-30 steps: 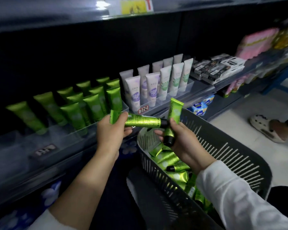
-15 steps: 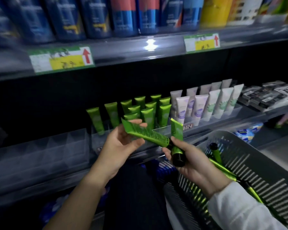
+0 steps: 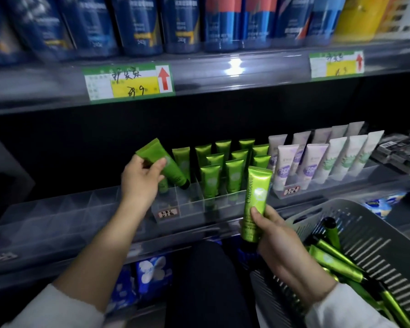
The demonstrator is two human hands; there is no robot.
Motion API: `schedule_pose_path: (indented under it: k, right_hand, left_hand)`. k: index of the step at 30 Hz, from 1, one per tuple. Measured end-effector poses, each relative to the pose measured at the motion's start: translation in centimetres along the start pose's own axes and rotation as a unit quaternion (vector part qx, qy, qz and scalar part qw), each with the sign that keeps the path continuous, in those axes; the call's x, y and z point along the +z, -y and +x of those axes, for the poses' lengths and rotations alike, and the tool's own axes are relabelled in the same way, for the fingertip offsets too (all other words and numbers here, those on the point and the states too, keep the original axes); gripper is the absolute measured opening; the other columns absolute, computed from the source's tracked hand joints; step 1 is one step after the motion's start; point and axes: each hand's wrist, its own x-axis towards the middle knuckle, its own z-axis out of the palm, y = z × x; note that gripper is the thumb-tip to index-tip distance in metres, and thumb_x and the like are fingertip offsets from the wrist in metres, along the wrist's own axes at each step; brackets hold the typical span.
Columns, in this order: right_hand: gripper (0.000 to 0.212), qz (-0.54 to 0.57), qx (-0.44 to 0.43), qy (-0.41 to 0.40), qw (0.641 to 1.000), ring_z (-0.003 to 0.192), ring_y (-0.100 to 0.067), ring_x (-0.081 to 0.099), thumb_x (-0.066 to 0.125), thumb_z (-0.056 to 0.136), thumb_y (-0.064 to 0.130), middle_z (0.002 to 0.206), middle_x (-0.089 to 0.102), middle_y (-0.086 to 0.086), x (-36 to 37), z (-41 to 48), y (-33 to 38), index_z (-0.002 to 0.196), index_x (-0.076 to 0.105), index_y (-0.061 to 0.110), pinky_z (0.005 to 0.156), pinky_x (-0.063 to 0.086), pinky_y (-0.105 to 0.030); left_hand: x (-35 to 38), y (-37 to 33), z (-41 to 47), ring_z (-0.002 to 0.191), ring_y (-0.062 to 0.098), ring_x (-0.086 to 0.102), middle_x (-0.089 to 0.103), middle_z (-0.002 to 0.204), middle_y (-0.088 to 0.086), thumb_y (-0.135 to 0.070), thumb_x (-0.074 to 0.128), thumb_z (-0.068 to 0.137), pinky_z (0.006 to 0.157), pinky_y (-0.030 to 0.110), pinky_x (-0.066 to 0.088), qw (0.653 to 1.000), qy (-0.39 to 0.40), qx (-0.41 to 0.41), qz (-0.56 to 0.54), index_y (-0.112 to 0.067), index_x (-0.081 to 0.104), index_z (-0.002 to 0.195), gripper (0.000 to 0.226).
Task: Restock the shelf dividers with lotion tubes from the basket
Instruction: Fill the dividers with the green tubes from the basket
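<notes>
Both grasping: left hand (image 3: 140, 183) tilted tube (image 3: 167, 163), cap down-right; right hand (image 3: 278, 236) upright tube (image 3: 255, 202), crimp up.

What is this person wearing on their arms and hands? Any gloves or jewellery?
No gloves: the left hand and right hand are both bare, and no ring, watch or bracelet shows. Both arms are in white long sleeves. The left sleeve sits far up the arm, leaving the forearm uncovered; the right sleeve reaches the wrist.
</notes>
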Motion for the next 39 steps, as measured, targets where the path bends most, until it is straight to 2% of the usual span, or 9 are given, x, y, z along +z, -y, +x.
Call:
schedule_pose_path:
  k: [3,8,15,18,21,28,32,36,39]
  right_hand:
    - [0.026,-0.002,-0.019,0.008,1.0,0.061,-0.011,0.057,0.064,0.072,0.024,0.071,0.059,-0.004,-0.7,0.6,0.0,0.093,0.06,0.01,0.061,0.049,-0.024]
    - [0.075,-0.008,-0.034,0.024,0.999,0.078,-0.017,0.065,0.089,0.041,0.046,0.088,0.069,-0.009,-2.2,1.7,-0.2,0.1,0.063,0.008,0.068,0.055,-0.025]
    - [0.07,-0.013,-0.038,0.008,0.999,0.076,-0.012,0.059,0.089,0.036,0.05,0.086,0.065,-0.005,-3.9,2.5,-0.1,0.094,0.069,0.017,0.065,0.05,-0.02]
    - [0.069,-0.019,-0.038,0.01,0.999,0.076,-0.011,0.058,0.088,0.037,0.051,0.085,0.064,-0.004,-4.3,2.8,-0.3,0.094,0.069,0.017,0.065,0.049,-0.019]
    - [0.067,-0.028,-0.039,0.005,0.999,0.076,-0.011,0.057,0.088,0.036,0.053,0.084,0.064,-0.003,-4.5,3.0,-0.7,0.091,0.069,0.018,0.065,0.048,-0.018]
    - [0.071,-0.031,-0.03,0.022,0.999,0.09,-0.014,0.06,0.088,0.042,0.05,0.097,0.068,-0.005,-4.8,3.1,-1.1,0.099,0.067,0.014,0.079,0.049,-0.024]
    - [0.064,-0.029,-0.038,0.023,0.999,0.082,-0.01,0.061,0.088,0.039,0.051,0.09,0.069,-0.001,-4.8,3.0,-0.9,0.091,0.07,0.019,0.073,0.05,-0.019]
    - [0.061,-0.03,-0.048,0.027,0.998,0.077,-0.006,0.063,0.088,0.038,0.05,0.085,0.069,0.002,-4.8,2.8,-0.6,0.089,0.072,0.02,0.068,0.051,-0.017]
    - [0.049,-0.043,-0.055,0.034,0.997,0.077,-0.007,0.062,0.084,0.051,0.045,0.082,0.069,0.004,-4.7,2.7,-0.5,0.09,0.07,0.018,0.067,0.05,-0.017]
  left_hand:
    - [0.8,1.4,2.1,0.083,0.014,0.065,0.066,0.091,0.005,-0.022,0.06,0.09,0.084,0.045,0.055,0.995,0.035,-0.007,0.098,-0.015,0.058,0.094,0.008]
    - [3.4,3.8,3.7,0.085,0.023,0.066,0.067,0.092,0.013,-0.024,0.062,0.088,0.083,0.046,0.054,0.982,0.092,-0.029,0.164,-0.01,0.06,0.092,0.015]
    - [5.3,5.8,4.0,0.087,0.031,0.065,0.068,0.09,0.016,-0.023,0.064,0.086,0.083,0.049,0.053,0.971,0.128,-0.043,0.195,-0.029,0.056,0.078,0.013]
    - [5.3,6.2,4.2,0.086,0.034,0.066,0.069,0.089,0.017,-0.026,0.065,0.086,0.081,0.05,0.054,0.969,0.134,-0.034,0.206,-0.021,0.061,0.086,0.007]
    - [5.2,6.5,4.2,0.083,0.038,0.065,0.068,0.089,0.019,-0.031,0.065,0.085,0.079,0.053,0.053,0.963,0.142,-0.027,0.226,-0.01,0.06,0.095,0.024]
    - [4.9,6.6,3.8,0.084,0.042,0.064,0.066,0.083,0.025,-0.029,0.065,0.085,0.078,0.056,0.053,0.966,0.131,-0.032,0.219,-0.006,0.053,0.08,0.027]
    - [4.8,7.1,3.8,0.087,0.039,0.064,0.066,0.086,0.022,-0.028,0.068,0.083,0.082,0.053,0.052,0.968,0.126,-0.041,0.213,-0.006,0.05,0.079,0.029]
    - [5.1,6.9,3.4,0.104,0.034,0.059,0.061,0.111,0.023,-0.026,0.068,0.083,0.087,0.042,0.047,0.963,0.115,-0.038,0.241,0.006,0.051,0.113,0.047]
    - [4.6,6.4,3.0,0.116,0.024,0.055,0.057,0.126,0.014,-0.022,0.067,0.084,0.092,0.031,0.043,0.974,0.078,-0.033,0.21,-0.002,0.048,0.129,0.053]
